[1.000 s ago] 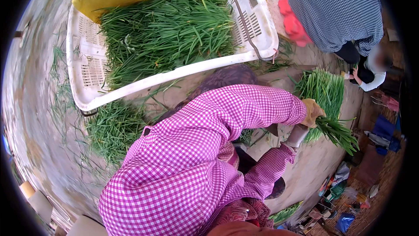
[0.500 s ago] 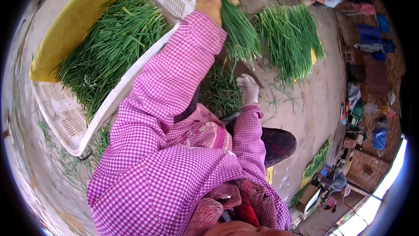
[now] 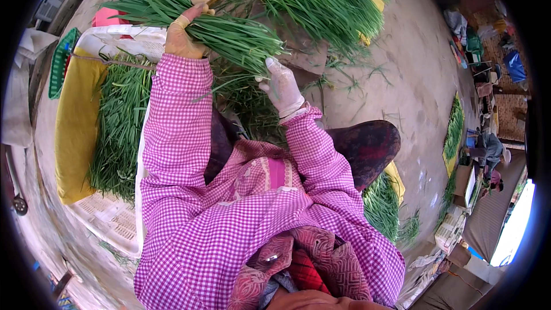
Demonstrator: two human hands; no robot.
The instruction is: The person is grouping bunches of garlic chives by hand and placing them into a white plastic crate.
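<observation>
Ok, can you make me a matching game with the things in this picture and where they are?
Things:
1. left hand
2. right hand
3. white crate
4. yellow liner

Places or states:
A. lies along the far left side of the crate, under the greens
B. grips the middle of the bunch of green stalks
C. stands at the person's left, filled with long greens
D. touches the cut end of the bunch, in a whitish glove

Pairs: 1-B, 2-D, 3-C, 4-A
</observation>
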